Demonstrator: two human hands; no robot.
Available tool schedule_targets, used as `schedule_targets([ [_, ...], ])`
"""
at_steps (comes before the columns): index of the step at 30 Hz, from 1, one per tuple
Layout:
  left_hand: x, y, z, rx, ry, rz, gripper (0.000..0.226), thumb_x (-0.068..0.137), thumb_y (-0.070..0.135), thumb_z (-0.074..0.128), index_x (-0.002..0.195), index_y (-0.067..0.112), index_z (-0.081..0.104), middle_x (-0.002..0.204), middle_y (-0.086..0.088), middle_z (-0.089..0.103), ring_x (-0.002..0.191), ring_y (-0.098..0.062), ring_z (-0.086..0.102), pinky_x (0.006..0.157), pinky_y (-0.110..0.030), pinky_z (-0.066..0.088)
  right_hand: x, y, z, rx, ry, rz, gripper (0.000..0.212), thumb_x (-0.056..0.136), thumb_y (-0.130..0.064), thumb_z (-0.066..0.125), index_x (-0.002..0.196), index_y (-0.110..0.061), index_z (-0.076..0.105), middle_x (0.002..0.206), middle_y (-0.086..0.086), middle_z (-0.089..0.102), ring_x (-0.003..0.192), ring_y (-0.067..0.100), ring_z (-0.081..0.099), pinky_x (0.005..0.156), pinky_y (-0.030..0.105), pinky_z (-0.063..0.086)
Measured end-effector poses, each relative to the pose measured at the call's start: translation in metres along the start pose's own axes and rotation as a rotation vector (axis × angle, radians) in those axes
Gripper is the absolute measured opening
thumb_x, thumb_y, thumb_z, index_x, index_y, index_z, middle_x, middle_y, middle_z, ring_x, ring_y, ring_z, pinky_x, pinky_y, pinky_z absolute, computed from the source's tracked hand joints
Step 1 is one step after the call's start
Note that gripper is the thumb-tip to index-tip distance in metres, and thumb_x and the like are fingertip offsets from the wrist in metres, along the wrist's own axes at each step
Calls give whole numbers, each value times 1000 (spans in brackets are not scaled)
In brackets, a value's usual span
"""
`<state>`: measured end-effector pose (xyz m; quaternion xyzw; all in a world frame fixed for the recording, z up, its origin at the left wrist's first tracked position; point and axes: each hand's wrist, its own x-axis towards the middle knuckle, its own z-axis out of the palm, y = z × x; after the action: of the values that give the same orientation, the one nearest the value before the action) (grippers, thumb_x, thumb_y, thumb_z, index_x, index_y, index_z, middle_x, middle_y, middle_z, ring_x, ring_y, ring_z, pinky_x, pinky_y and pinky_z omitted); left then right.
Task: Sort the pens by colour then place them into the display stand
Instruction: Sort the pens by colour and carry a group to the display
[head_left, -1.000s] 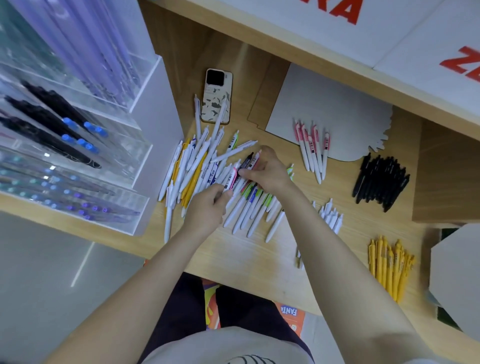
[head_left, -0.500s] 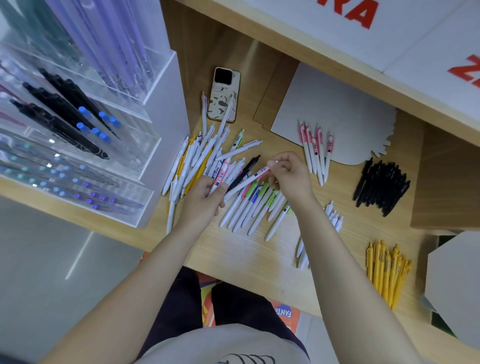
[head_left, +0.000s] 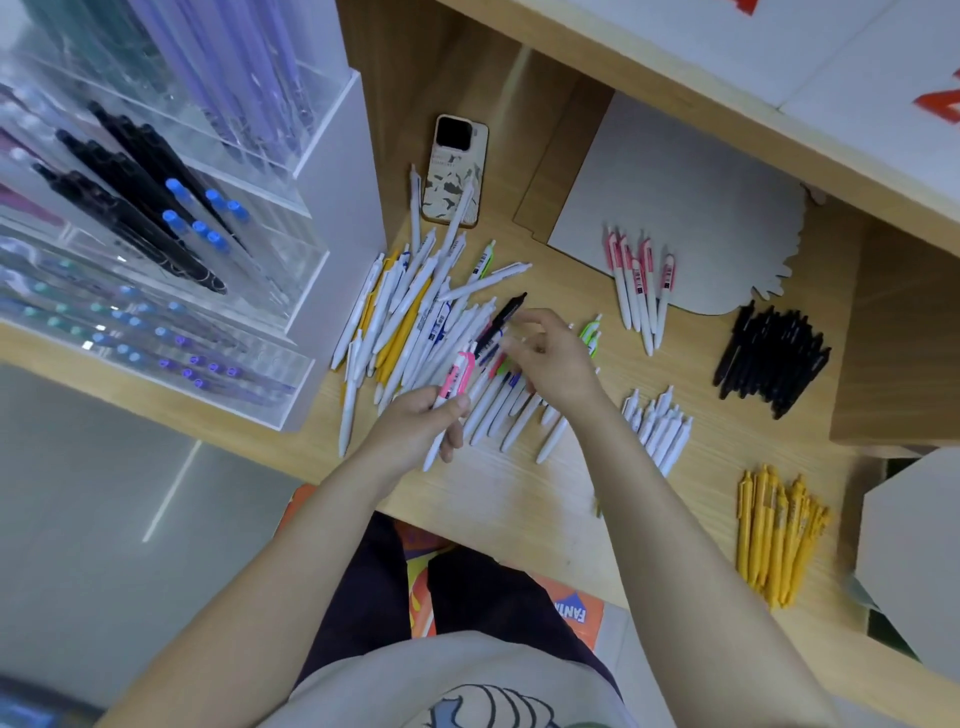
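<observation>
Left hand (head_left: 415, 428) pinches a slim white plastic pen with a pink clip (head_left: 451, 402), long axis diagonal, clip end up-right, tip down-left over the light wood-grain desk (head_left: 519, 499); right hand (head_left: 553, 358) hovers fingers loosely spread, holding nothing, over the unsorted heap of white, yellow and one black pen (head_left: 421, 322), which fans mostly diagonal. Sorted groups lie well apart: pink-clip pens (head_left: 641, 291) partly on a flat grey card (head_left: 691, 218), matte black pens (head_left: 771, 356), white pens (head_left: 660, 426), yellow pens (head_left: 774, 535); clear acrylic display stand (head_left: 171, 218) sits left of the heap.
</observation>
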<state>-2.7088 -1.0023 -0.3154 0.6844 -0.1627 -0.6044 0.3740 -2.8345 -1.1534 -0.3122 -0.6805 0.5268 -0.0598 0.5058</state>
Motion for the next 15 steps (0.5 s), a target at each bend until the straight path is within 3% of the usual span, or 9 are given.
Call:
schedule_targets([
  [2,-1,-7,1,-85,0,-40,28,102,32,56,104,7,67,75,-6,73,65,-21,67,72,-34,57,3,7,2,-246,-31,11,65,83,-45,74,137,-21,47,96,-6,61,82,13,58,71,33,49],
  [4,0,-13,2,-160,-4,-77,26,101,29,58,108,6,66,86,-11,76,75,-28,73,72,-35,61,4,6,9,-376,-68,24,78,78,-51,77,140,-20,42,100,-1,62,88,18,60,72,38,53],
  [8,3,-17,2,-222,-10,-84,24,100,25,60,111,5,67,94,-15,76,87,-30,75,75,-35,61,5,5,21,-390,-14,34,72,80,-42,78,136,-16,42,88,0,55,80,18,57,52,29,37],
  [15,3,-19,3,-231,-2,-64,24,100,24,60,113,4,66,95,-16,76,88,-28,75,76,-34,61,0,5,22,-279,30,71,65,84,-34,76,135,-11,42,87,-2,53,76,18,56,57,28,39],
])
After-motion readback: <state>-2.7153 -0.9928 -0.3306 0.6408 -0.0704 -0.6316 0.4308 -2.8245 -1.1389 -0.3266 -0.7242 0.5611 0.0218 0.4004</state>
